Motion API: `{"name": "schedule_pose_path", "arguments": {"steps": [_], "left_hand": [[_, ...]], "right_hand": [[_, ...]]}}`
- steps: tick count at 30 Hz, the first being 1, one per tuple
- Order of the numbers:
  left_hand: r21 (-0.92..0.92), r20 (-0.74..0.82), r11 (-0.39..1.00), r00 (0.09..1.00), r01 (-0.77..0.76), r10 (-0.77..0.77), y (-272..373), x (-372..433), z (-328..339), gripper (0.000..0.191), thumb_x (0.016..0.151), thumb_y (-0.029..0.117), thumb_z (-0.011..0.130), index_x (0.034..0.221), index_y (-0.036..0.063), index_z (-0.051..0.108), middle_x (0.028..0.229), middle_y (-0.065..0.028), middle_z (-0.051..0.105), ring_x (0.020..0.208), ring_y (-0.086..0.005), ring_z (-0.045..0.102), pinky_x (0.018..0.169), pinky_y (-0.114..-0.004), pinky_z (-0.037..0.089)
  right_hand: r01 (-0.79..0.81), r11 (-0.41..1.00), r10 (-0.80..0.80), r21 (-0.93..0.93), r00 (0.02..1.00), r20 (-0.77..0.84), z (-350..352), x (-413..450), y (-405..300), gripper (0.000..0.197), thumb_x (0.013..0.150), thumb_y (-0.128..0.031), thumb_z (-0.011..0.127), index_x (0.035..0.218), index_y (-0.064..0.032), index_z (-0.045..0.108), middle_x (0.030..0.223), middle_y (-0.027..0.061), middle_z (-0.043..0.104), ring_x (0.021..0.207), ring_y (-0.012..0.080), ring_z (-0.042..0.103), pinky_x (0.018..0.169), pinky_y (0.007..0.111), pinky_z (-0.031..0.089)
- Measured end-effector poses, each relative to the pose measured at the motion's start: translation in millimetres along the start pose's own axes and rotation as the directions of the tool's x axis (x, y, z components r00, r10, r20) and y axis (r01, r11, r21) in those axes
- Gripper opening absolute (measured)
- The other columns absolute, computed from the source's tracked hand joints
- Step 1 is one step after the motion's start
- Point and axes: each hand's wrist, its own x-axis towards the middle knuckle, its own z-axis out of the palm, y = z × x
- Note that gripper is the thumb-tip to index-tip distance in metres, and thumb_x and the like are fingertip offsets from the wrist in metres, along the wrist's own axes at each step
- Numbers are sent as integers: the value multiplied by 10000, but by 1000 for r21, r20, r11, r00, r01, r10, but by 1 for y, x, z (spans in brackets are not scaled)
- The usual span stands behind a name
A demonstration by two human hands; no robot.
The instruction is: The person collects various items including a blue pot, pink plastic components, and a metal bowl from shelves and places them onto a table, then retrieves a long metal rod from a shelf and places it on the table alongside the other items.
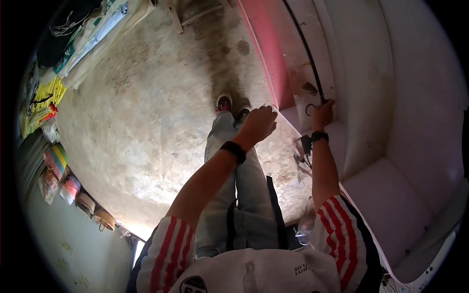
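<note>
My right hand (323,112) reaches inside a pale, open-fronted cabinet (388,190). It is closed around the lower end of a long, thin black rod or cable (306,44), which runs up to the top of the view. A dark curved loop (310,109) and a small dark flat piece (310,88) are beside that hand. My left hand (261,122) is at the cabinet's front edge, close to the lower corner of a pink panel (267,55). Its fingers are curled downward, and whatever may be under them is hidden.
A concrete floor (139,121) lies around my shoes (224,102). Wooden legs (176,18) stand at the top. Yellow packaging (49,95), a striped basket (56,161) and a tan basket (104,219) line the left side. A small black box (305,144) is by my right wrist.
</note>
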Motion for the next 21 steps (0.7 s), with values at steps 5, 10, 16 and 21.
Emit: {"name": "schedule_pose_path", "arguments": {"steps": [5, 10, 16, 21], "left_hand": [[-4, -298, 997, 952, -77, 73, 27, 51, -15, 399, 757, 102, 629, 1136, -3, 559, 1203, -152, 531, 1125, -305, 525, 968, -410, 442], [303, -389, 946, 892, -113, 231, 22, 92, -11, 468, 765, 72, 597, 1220, -10, 525, 1303, -163, 487, 1240, -293, 467, 1097, -448, 315], [361, -265, 932, 954, -40, 144, 0, 106, -4, 107, 778, 199, 659, 789, 100, 619, 784, -64, 578, 900, -244, 576, 996, -453, 363], [305, -261, 952, 961, -7, 91, -10, 90, 2, 147, 800, 232, 661, 813, 89, 628, 805, -75, 585, 900, -248, 568, 885, -420, 371]], "right_hand": [[127, 991, -124, 47, 991, -54, 12, -14, -3, 339, 844, -82, 615, 1147, -98, 465, 982, 153, 648, 950, 354, 620, 781, 483, 493], [252, 965, -252, 72, 968, -11, 5, -27, -15, 383, 815, -58, 644, 1138, -107, 445, 1035, 181, 587, 950, 391, 597, 796, 487, 485], [421, 900, -411, 114, 906, -101, 3, -29, -15, 447, 805, -84, 658, 1208, -108, 465, 1017, 163, 588, 938, 372, 592, 789, 468, 491], [604, 795, -607, 53, 793, 54, -18, -28, -34, 440, 797, -213, 691, 1213, -157, 559, 965, 108, 572, 947, 304, 574, 764, 426, 505]]}}
